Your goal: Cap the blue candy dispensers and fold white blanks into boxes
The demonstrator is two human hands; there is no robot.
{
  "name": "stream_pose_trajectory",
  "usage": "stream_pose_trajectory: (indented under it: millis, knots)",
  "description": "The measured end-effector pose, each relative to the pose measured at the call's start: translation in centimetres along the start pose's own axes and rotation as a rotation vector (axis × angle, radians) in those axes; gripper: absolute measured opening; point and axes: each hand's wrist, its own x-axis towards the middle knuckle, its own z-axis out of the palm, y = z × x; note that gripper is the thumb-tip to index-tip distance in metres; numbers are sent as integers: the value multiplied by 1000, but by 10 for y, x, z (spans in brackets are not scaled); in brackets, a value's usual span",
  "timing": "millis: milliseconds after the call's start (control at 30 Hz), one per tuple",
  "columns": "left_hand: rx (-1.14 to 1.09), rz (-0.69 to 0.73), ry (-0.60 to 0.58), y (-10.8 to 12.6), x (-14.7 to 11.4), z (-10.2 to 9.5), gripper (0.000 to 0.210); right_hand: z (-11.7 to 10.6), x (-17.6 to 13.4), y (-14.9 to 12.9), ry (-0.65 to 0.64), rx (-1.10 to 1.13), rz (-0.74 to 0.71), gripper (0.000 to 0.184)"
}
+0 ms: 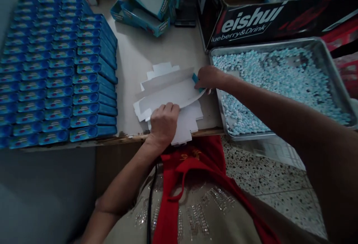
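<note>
A partly folded white cardboard carton (167,93) lies in front of me with its pale inside upward and a teal flap at its right end. My left hand (165,122) is closed over its near edge, fingers curled. At the right end, my right hand (208,79) pinches the carton by the teal flap; the thumb is partly hidden. Beneath it, flat unfolded carton blanks (186,122) are piled at the table's front edge, white side up.
Blue closed boxes (58,83) are stacked in rows at left. Open teal display boxes (148,9) sit at the back. A metal tray (220,121) of small pale-blue and white pieces is at right, before a large black carton (246,24). A dark phone-like object (185,23) lies behind.
</note>
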Motion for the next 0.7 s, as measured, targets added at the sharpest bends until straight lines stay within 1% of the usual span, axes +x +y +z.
stream_pose_trajectory:
  millis: [67,100,133,167,233,333,367,400,433,467,500,533,567,600,633,667,700]
  knots:
    - [-94,-47,61,-15,7,7,27,1,-10,-4,-77,4,24,28]
    - [-177,-45,54,-24,13,7,25,2,-14,-6,-101,13,30,28]
    - [-273,-32,23,-34,20,5,23,2,-17,-9,-105,24,35,28]
    - [-369,-16,-27,-44,28,3,22,2,-19,-11,-98,23,53,28]
    - [-523,-18,-168,-63,47,-3,21,-1,-18,-15,-81,-9,98,27]
    - [-685,-128,-396,-82,74,-2,21,-12,-18,-13,-122,-70,96,33]
    - [-742,-164,-455,-87,81,1,20,-17,-20,-10,-105,-80,84,37]
    - [-800,-190,-499,-91,87,4,19,-20,-25,-7,-39,-84,69,41]
    - [-849,-203,-527,-94,91,8,18,-20,-32,-4,78,-83,47,45]
    - [-885,-205,-547,-96,94,11,19,-18,-41,-2,226,-79,2,46]
    - [-909,-194,-564,-98,95,13,20,-12,-51,-1,381,-75,-71,46]
    - [-923,-174,-581,-99,95,14,22,-3,-60,-1,501,-74,-174,44]
    - [-935,-150,-592,-99,94,14,24,10,-69,-2,567,-89,-285,41]
    - [-940,-124,-594,-99,92,13,24,24,-76,-4,591,-117,-384,39]
    - [-929,-97,-590,-97,89,12,23,39,-81,-7,587,-151,-452,38]
    - [-890,-71,-565,-94,85,10,20,53,-82,-10,577,-183,-488,36]
    - [-816,-52,-505,-89,79,8,16,66,-82,-14,562,-210,-501,34]
